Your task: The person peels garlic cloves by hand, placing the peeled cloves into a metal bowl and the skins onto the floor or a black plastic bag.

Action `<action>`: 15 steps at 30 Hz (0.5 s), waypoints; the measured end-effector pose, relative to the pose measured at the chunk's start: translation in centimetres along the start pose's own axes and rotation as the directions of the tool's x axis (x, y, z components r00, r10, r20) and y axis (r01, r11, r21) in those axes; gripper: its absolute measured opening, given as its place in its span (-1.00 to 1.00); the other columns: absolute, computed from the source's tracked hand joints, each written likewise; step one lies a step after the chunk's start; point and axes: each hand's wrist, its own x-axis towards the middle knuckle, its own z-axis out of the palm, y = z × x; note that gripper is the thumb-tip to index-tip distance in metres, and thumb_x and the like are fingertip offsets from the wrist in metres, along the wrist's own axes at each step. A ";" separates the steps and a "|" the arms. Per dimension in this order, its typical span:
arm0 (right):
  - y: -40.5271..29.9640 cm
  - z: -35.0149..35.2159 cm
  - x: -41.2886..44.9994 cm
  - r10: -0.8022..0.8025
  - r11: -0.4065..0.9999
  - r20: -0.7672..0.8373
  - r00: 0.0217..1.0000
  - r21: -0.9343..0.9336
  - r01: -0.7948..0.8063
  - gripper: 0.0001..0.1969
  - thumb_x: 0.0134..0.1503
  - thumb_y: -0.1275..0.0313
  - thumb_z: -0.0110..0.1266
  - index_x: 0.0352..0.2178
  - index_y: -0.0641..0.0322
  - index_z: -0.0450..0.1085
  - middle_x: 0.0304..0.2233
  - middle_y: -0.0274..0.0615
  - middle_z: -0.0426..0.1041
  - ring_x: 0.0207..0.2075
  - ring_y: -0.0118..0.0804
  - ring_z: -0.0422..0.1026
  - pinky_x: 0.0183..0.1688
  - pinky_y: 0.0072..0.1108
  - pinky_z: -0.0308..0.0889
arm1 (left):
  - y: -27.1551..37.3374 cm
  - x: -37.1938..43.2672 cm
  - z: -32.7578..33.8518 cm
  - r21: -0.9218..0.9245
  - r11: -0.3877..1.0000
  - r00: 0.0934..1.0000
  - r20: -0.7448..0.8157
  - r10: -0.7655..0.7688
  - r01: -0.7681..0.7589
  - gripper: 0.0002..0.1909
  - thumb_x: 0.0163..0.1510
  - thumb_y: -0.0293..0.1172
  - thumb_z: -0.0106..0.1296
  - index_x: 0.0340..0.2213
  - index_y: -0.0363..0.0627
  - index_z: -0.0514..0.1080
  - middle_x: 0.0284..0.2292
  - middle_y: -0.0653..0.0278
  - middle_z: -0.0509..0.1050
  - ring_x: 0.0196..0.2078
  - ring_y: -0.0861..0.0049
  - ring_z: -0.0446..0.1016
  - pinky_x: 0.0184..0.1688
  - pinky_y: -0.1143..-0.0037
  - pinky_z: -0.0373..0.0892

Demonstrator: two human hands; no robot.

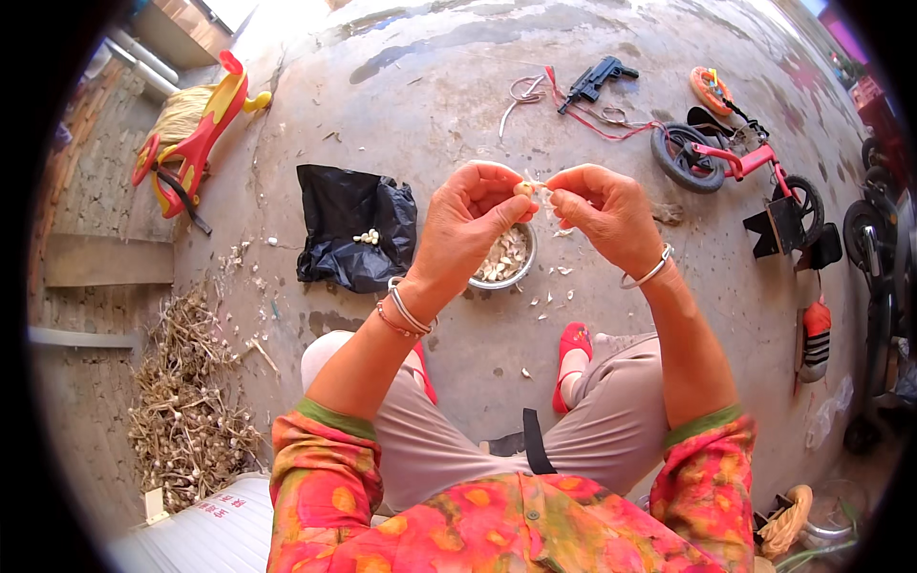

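Observation:
Between the thumb and fingers of my left hand [476, 208] is a pale garlic clove [524, 189]. My right hand [598, 208] pinches a thin whitish bit of its skin, just right of the clove. Below both hands, a round metal bowl [534, 254] holds garlic cloves and loose skins [505, 258], partly hidden by my left hand. Several peeled white cloves [367, 237] lie on a black plastic bag [337, 208] spread on the concrete floor to the left. Scraps of garlic skin [564, 271] are scattered near the bowl.
A heap of dried garlic stalks and bulbs [190, 408] lies at the left, beside a white sack [215, 526]. A red and yellow ride-on toy [197, 140] stands farther up. Beyond my right hand are a toy gun [596, 81], a ribbon and a red balance bike [745, 161].

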 end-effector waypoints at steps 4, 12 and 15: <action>-0.9 0.7 -0.5 -0.013 0.994 0.014 1.000 0.105 0.012 -0.81 0.03 0.45 0.07 -0.38 0.41 0.44 -0.53 -0.23 0.48 -0.55 -0.61 0.40 -0.52 -0.74 0.32 | -0.3 0.0 0.0 0.107 0.994 0.999 0.051 0.017 -0.022 -0.83 0.02 -0.56 0.04 -0.30 -0.32 0.36 -0.35 0.26 0.47 -0.31 0.66 0.45 -0.24 0.66 0.40; -1.3 0.6 -1.0 -0.018 0.993 -0.023 1.000 -0.117 0.015 -0.83 -0.03 0.44 0.09 -0.47 0.39 0.44 -0.67 -0.21 0.43 -0.62 -0.60 0.36 -0.56 -0.68 0.29 | -1.3 0.1 0.2 0.339 0.911 0.972 0.066 0.227 -0.235 -0.85 -0.06 -0.60 0.10 -0.36 -0.30 0.48 -0.39 0.25 0.49 -0.36 0.67 0.45 -0.33 0.68 0.39; -1.4 0.4 -1.0 -0.004 0.990 -0.016 1.000 -0.142 0.002 -0.84 -0.06 0.43 0.10 -0.51 0.37 0.43 -0.69 -0.19 0.40 -0.63 -0.58 0.35 -0.57 -0.65 0.27 | -0.6 -0.1 0.3 0.464 0.855 0.972 0.132 0.192 -0.232 -0.83 -0.04 -0.64 0.06 -0.33 -0.31 0.47 -0.29 0.24 0.46 -0.30 0.67 0.43 -0.24 0.68 0.38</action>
